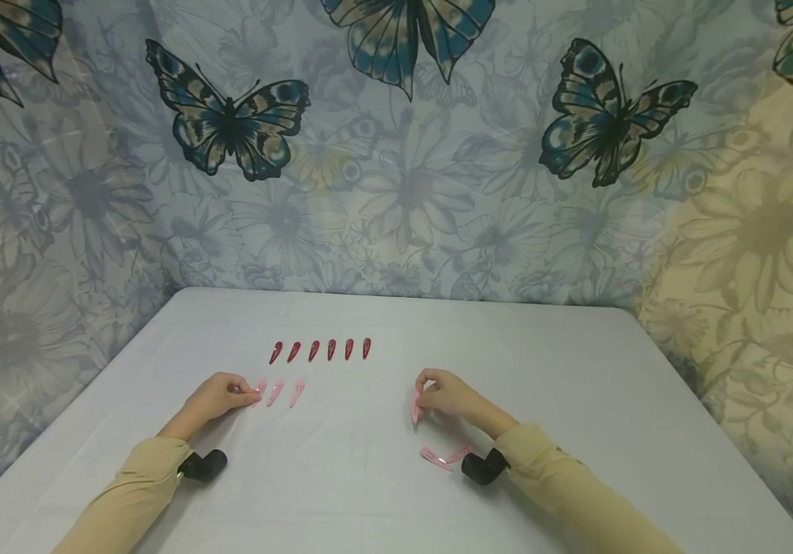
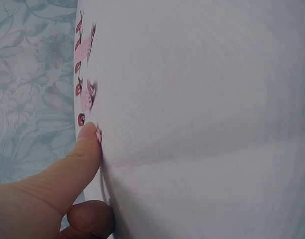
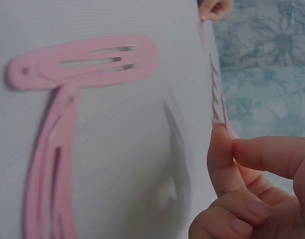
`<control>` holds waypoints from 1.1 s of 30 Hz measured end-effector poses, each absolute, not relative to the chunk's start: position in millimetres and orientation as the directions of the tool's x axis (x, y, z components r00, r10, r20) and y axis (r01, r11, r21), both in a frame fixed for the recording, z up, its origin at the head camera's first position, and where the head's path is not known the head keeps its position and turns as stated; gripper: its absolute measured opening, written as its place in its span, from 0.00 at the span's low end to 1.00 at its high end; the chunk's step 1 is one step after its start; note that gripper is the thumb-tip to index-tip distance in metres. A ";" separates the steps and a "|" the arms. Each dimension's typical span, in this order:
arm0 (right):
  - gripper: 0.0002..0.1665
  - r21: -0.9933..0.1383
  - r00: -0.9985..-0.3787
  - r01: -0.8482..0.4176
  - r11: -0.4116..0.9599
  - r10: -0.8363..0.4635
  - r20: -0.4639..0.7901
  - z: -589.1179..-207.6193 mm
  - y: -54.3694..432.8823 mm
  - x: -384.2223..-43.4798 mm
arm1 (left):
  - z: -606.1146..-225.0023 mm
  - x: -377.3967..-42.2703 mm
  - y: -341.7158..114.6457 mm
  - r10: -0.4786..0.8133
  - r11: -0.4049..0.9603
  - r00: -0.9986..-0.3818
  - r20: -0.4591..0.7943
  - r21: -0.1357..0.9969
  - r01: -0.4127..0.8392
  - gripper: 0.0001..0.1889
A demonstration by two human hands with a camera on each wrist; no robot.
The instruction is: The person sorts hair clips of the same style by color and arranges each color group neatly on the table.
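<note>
At the left of the table my left hand (image 1: 223, 394) pinches the end of a pink snap hair clip (image 1: 261, 387), the leftmost of three in a slanting row. Two more pink hair clips (image 1: 275, 393) lie just right of it. In the left wrist view the thumb tip covers part of the gripped clip (image 2: 98, 135). My right hand (image 1: 448, 394) holds another pink hair clip (image 1: 414, 409) between thumb and forefinger, pointing down above the table. Seen from the right wrist, that clip (image 3: 224, 107) shows as a thin edge beyond the fingertips.
Behind the pink row, several dark red hair clips (image 1: 331, 350) lie in a line. Below my right hand two loose pink hair clips (image 1: 435, 459) lie end to end at an angle. All are on a white-covered table (image 1: 341, 492), with a butterfly-patterned cloth (image 1: 410, 215) behind.
</note>
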State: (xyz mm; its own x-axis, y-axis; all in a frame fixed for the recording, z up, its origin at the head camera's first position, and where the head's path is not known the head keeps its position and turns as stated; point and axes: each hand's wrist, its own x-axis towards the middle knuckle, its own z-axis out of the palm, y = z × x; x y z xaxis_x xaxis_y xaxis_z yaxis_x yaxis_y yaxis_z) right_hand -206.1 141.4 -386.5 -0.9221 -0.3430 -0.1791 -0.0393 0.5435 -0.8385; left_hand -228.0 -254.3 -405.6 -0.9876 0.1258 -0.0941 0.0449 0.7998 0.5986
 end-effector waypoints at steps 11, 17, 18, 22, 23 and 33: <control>0.03 -0.848 -0.936 -0.018 0.530 -0.307 -0.172 -381.5 112.9 -219.3 | -405.3 -228.4 -254.2 0.124 0.808 -0.987 -0.100 0.588 0.042 0.11; 0.04 -0.859 -0.937 -0.011 0.512 -0.306 -0.170 -384.0 98.7 -224.2 | -404.9 -228.1 -253.7 0.121 0.813 -0.987 -0.103 0.580 0.039 0.11; 0.04 -0.859 -0.937 -0.010 0.511 -0.305 -0.171 -384.7 96.1 -224.7 | -404.7 -227.9 -253.7 0.120 0.814 -0.987 -0.103 0.579 0.039 0.11; 0.05 -0.860 -0.936 -0.007 0.510 -0.306 -0.173 -385.7 85.0 -226.5 | -405.1 -227.5 -254.3 0.122 0.824 -0.988 -0.098 0.565 0.045 0.11; 0.05 -0.864 -0.935 -0.010 0.504 -0.310 -0.170 -385.4 82.3 -227.1 | -405.5 -227.7 -254.5 0.121 0.825 -0.988 -0.098 0.563 0.045 0.11; 0.05 -0.881 -0.931 -0.053 0.471 -0.342 -0.127 -383.8 61.5 -233.2 | -421.5 -238.9 -264.7 0.163 0.791 -0.983 -0.082 0.606 0.081 0.15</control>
State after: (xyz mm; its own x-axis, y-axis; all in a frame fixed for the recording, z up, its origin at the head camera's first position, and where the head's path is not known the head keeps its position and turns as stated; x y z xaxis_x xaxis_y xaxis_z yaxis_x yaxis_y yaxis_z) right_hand -233.2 61.5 -383.8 -0.9310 -0.3421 -0.1274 -0.0525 0.4709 -0.8806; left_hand -238.9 -264.7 -421.5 -0.9831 0.1632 -0.0824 0.0805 0.7913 0.6061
